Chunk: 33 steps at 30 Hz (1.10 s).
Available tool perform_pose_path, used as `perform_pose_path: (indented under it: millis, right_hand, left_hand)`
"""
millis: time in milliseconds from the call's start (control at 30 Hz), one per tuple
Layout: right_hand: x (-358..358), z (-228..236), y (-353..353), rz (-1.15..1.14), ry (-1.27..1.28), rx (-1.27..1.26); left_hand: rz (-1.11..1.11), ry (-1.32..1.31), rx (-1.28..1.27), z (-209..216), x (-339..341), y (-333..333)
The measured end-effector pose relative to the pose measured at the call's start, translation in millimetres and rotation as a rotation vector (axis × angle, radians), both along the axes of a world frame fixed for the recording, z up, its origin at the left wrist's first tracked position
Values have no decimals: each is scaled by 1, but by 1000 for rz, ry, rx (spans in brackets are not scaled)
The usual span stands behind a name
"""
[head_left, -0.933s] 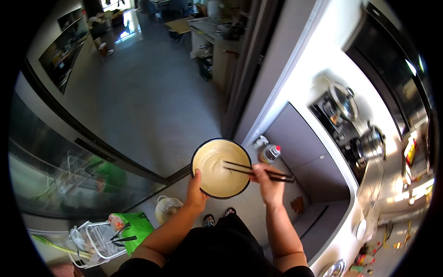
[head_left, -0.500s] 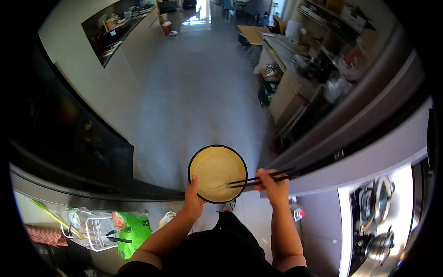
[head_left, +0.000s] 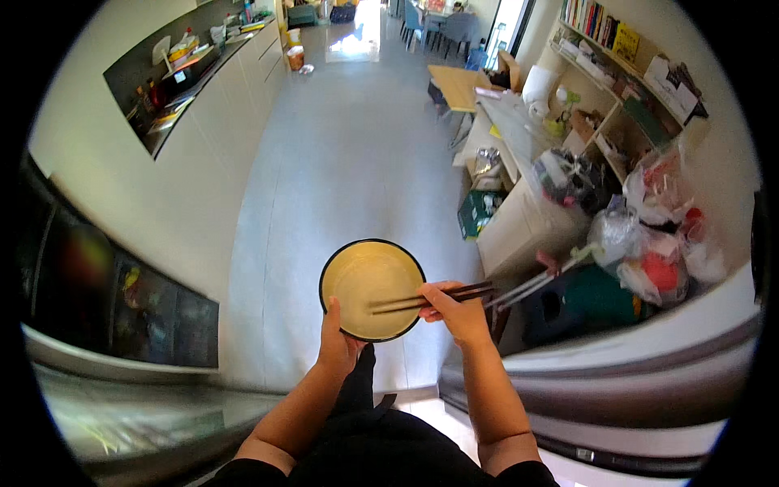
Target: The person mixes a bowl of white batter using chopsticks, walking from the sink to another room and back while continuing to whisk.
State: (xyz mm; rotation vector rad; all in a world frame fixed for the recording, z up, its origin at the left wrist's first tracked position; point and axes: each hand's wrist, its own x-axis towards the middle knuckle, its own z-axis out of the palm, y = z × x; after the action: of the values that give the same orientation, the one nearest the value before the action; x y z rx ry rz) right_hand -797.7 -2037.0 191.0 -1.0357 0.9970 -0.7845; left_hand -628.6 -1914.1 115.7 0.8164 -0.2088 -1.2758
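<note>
Chopsticks, thin and dark, point left from my right hand, which I see pinching them, tips inside a round yellow bowl with black rim; my left hand clasps its near-left side.

The bowl lies before the torso, over the floor, left fingers at its near left rim, right fingers by its right. Chopsticks run from the right fingers into the bowl. A left bench faces a right bench across the floor. Shelves holding books stand right of the latter, bags nearer. Chairs stand far ahead.
</note>
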Motion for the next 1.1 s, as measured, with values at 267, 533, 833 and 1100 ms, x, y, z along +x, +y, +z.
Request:
perform_pose_path:
  millis: [267,533,833,1100]
  right_hand:
    - [112,5,-177,-54,-53,-387]
    - [187,-2,-347,-168,97,-490]
    - [245,-14,-600,-345,49,-477]
    - [279,17,-786,-273,172,-356]
  left_hand:
    - [7,-7,-1,34,104,-201]
    - [17,-56,72,30,187,-360]
    - [-77,-62,48,31,246,-609]
    - [-62,-91,82,46,304,-810]
